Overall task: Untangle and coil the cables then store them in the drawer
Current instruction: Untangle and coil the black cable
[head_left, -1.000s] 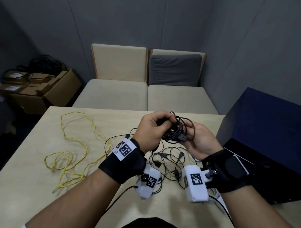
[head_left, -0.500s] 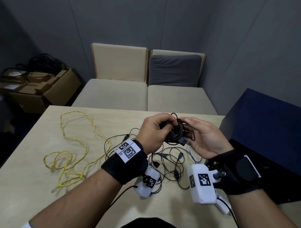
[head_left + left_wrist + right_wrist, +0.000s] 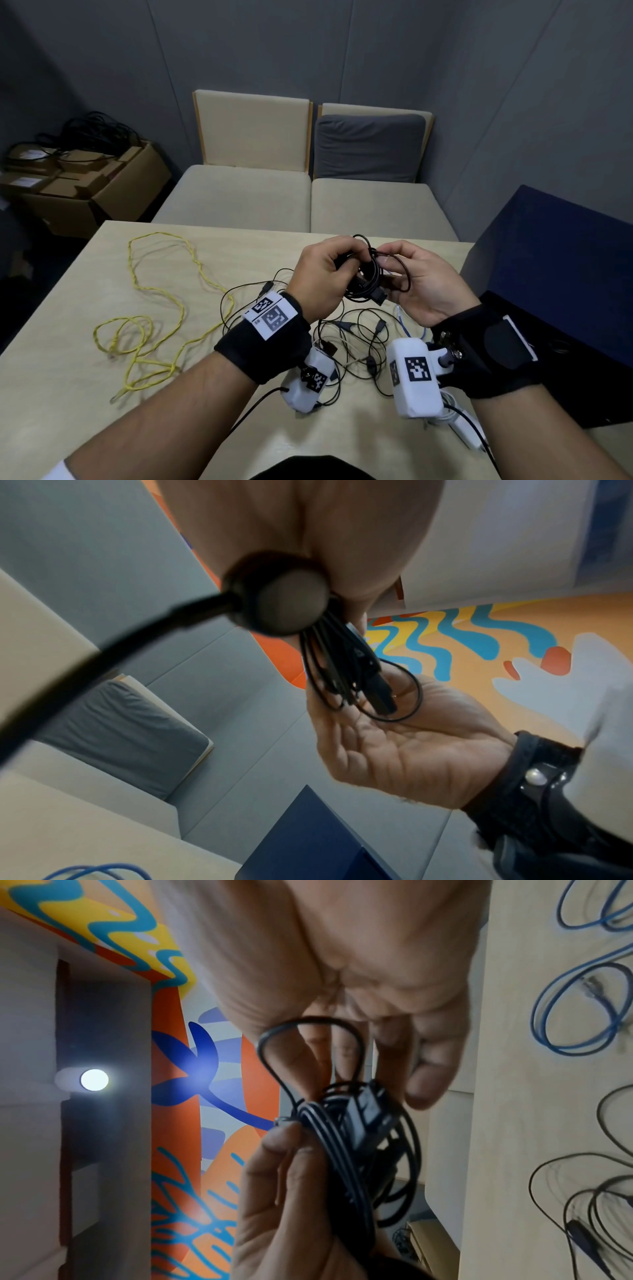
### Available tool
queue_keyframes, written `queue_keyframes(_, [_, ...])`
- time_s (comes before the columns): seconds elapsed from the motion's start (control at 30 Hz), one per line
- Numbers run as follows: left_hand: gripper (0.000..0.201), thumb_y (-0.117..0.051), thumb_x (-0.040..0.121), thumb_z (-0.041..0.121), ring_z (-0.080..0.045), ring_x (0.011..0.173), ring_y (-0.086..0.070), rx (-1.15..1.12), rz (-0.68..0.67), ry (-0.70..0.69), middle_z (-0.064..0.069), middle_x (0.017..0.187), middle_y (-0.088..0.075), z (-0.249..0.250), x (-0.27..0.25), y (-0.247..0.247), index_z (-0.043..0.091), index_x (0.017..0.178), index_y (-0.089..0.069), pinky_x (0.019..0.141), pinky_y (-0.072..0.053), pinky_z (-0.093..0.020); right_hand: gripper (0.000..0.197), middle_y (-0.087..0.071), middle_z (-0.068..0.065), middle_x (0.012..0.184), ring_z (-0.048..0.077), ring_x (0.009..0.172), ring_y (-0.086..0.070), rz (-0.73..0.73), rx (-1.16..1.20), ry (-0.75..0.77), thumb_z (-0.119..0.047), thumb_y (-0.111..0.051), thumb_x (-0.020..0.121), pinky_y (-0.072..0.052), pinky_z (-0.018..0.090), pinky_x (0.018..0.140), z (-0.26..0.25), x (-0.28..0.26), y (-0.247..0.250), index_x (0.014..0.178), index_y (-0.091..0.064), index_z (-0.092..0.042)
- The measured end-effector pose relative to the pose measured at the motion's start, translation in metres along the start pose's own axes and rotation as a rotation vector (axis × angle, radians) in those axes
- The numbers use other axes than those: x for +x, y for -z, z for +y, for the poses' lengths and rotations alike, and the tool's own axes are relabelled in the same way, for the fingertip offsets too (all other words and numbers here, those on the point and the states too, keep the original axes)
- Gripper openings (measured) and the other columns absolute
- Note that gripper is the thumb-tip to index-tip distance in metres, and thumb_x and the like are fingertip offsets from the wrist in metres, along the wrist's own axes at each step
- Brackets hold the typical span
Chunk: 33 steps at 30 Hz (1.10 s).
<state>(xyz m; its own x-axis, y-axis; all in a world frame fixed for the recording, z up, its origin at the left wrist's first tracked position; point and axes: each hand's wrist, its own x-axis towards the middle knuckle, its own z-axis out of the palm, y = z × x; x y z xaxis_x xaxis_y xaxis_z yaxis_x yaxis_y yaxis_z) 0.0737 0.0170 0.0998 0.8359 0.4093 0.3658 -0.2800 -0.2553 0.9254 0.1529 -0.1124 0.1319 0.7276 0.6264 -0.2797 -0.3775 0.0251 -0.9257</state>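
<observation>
Right hand (image 3: 424,284) has come up onto the black coil (image 3: 371,278), fingers pinching a loose loop; left hand (image 3: 318,274) grips it, so winding looks nearly done.

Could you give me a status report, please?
Black coil gripped in left hand; right hand pinches its loop. Other cables tangled on table.

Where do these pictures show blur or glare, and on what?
Left wrist: the round black piece near the lens is out of focus. Right wrist: a lamp glares, spreading haze on the painted wall. Head: the coiled black cable is sharp, evenly lit.
</observation>
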Motion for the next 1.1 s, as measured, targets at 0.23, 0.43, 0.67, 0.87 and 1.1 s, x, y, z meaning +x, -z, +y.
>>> queue_keyframes(0.23, [0.027,-0.048,0.079,-0.006,-0.013,0.096,-0.065,0.001,-0.041,-0.001,-0.002,0.100,-0.070,-0.001,0.001,0.000,0.016,0.076,-0.062,0.084,-0.051,-0.024,0.023,-0.064,0.013,0.082,0.015,0.060,-0.063,0.049,0.212,0.051,0.014,-0.046,0.087,-0.052,0.021,0.056,0.007,0.004,-0.007,0.080,-0.053,-0.007])
queue_keyframes(0.43, [0.031,-0.049,0.083,-0.003,-0.016,0.095,-0.066,0.028,-0.045,-0.020,-0.002,0.100,-0.070,-0.002,0.000,0.003,0.025,0.079,-0.060,0.086,-0.053,-0.029,0.021,-0.065,0.004,0.063,0.011,0.054,-0.062,0.029,0.191,0.007,0.011,-0.048,0.087,-0.053,0.020,0.055,0.005,0.003,-0.005,0.079,-0.052,-0.008])
queue_keyframes(0.67, [0.022,-0.056,0.088,0.007,-0.008,0.084,-0.061,0.200,-0.033,-0.075,0.013,0.094,-0.062,-0.006,0.001,0.003,0.023,0.103,-0.059,0.080,-0.052,-0.028,0.021,-0.062,0.003,0.065,0.016,0.056,-0.059,0.015,0.081,-0.056,0.006,-0.053,0.087,-0.048,0.028,0.053,-0.002,0.000,-0.001,0.081,-0.051,-0.014])
queue_keyframes(0.87, [0.021,-0.053,0.090,0.000,0.005,0.081,-0.054,0.299,-0.032,-0.081,0.016,0.088,-0.059,-0.004,0.005,0.007,0.014,0.105,-0.059,0.077,-0.039,-0.007,0.026,-0.064,0.003,0.068,0.014,0.055,-0.061,0.025,0.218,0.021,0.012,-0.048,0.087,-0.051,0.025,0.055,0.008,0.002,-0.006,0.084,-0.047,-0.013])
queue_keyframes(1.1, [0.027,-0.045,0.093,-0.001,-0.004,0.068,-0.052,0.313,-0.082,0.027,0.005,0.079,-0.055,0.002,0.010,0.008,0.018,0.110,-0.054,0.064,-0.037,-0.007,0.015,-0.059,0.005,0.081,0.016,0.065,-0.058,0.030,-0.030,0.218,-0.005,-0.053,0.094,-0.051,0.034,0.069,0.010,0.001,-0.005,0.081,-0.055,-0.013])
